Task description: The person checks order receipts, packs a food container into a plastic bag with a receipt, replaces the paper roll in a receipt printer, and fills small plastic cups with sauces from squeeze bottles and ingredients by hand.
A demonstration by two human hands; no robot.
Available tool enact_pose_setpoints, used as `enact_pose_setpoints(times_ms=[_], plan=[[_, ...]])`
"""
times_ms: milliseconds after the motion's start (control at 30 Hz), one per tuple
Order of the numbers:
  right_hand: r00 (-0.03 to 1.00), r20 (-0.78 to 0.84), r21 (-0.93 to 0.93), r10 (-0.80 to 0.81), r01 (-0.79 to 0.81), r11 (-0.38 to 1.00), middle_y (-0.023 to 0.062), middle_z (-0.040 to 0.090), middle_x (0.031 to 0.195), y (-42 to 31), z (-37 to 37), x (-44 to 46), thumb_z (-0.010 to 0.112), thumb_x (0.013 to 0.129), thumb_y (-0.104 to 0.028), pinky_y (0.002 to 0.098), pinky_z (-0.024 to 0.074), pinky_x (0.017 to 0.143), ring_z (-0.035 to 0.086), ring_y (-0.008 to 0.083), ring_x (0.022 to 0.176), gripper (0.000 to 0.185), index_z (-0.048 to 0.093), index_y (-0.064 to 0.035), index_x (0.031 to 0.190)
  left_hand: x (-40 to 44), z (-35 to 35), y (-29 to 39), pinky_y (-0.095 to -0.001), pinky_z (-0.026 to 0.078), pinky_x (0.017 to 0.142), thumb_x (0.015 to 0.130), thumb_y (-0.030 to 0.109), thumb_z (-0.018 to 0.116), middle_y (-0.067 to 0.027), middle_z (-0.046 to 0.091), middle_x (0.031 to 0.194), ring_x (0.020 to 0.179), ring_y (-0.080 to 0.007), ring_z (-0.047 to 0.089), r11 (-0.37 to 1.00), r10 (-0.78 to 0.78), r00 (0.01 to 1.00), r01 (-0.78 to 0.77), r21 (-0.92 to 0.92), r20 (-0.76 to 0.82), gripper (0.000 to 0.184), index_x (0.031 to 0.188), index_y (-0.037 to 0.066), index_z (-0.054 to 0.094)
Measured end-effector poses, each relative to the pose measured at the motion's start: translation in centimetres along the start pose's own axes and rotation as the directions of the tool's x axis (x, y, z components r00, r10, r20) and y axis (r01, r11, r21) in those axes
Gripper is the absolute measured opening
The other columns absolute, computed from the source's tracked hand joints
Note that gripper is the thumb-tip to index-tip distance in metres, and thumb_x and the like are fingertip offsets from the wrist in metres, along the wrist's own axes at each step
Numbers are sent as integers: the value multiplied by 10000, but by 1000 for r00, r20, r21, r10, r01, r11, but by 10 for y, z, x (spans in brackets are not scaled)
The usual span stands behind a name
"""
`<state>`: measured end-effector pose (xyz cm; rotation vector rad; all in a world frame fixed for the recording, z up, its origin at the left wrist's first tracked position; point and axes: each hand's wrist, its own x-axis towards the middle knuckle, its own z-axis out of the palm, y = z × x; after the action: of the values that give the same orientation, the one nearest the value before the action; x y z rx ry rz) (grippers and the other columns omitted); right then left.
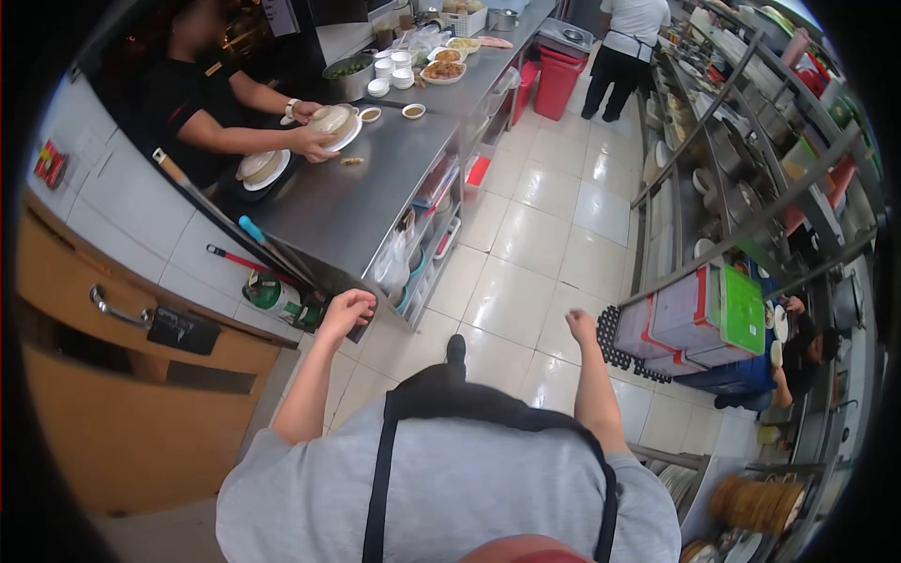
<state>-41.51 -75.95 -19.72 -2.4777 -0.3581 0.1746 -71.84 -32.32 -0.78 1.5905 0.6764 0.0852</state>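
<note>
My left hand (347, 314) is raised in front of me, near the corner of the steel counter (375, 202). Its fingers are loosely bent and apart, with nothing in them. Over the tiled floor to the right, my right hand (582, 326) hangs with its fingers curled in, and no object shows in it. Neither hand touches anything. Across the counter a person in dark clothes holds a lidded clay pot (330, 120) on a white plate (349, 133). A second lidded pot (259, 167) stands on a plate beside that person.
Small sauce bowls (413, 111), stacked white cups (402, 73) and food plates (443, 72) stand on the counter. Left is a wooden door (141, 413). Ahead are a red bin (559, 84) and a person in white. Plastic boxes (694, 310), shelves and another person line the right.
</note>
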Motion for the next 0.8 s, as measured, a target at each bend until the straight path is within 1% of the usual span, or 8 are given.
enact_pose_setpoints(times_ms=[133,333,400,433,467,567,700,800], plan=[[984,170,29,-61,57,998,185,629,862,-60,5,90,589,749,-282,370,471,748,606,307,824,327,619,-48,975,114,25,24,-236,450,618,820,166,541,-25,595,880,744,-105,551,995,-96,993,96,3,73,187,957,47,589],[931,208,-203,301,-260,944,178,632,866,61,-19,115,583,728,-300,380,472,755,609,300,845,335,633,-18,902,290,94,137,-260,466,630,801,206,585,-20,615,839,695,-98,565,954,233,919,-280,110,318,244,959,20,593],[974,219,-315,56,16,949,181,621,797,284,34,93,564,726,-268,415,465,701,596,320,784,266,628,-10,734,366,66,182,-304,472,732,783,255,591,-83,628,898,787,-175,597,921,126,986,-156,358,105,303,983,28,596],[689,332,-359,645,-540,761,195,616,821,300,21,74,546,736,-251,434,460,701,588,332,794,248,634,-21,721,398,44,166,-345,428,852,769,318,588,-154,597,1012,1001,-255,543,741,329,916,-101,664,-228,368,1030,59,590],[598,354,-457,719,-560,691,196,612,838,311,7,76,539,742,-253,433,460,709,586,336,802,255,629,-14,744,428,12,145,-395,343,957,752,395,579,-215,431,1245,1176,-354,388,693,342,854,53,719,-391,481,1148,126,532],[556,395,-548,731,-496,674,200,602,890,316,-26,133,520,761,-257,432,461,733,579,347,826,285,614,7,813,460,-36,125,-639,225,934,771,524,519,-197,-62,1426,1260,-503,83,674,-143,495,682,282,-857,639,1330,355,259],[688,410,-560,599,-328,761,205,588,959,338,-41,288,494,785,-262,429,461,765,570,361,859,335,593,35,904,493,-70,55,-458,396,898,839,313,489,-199,338,1293,1133,-387,402,592,-43,488,716,371,-872,330,1137,182,540],[920,378,-555,101,138,821,209,578,1011,381,-23,462,474,803,-266,427,462,789,563,372,883,377,577,55,973,499,-52,69,-385,457,833,835,192,484,-178,553,1080,977,-319,553,598,72,450,695,399,-890,262,1048,95,601]])
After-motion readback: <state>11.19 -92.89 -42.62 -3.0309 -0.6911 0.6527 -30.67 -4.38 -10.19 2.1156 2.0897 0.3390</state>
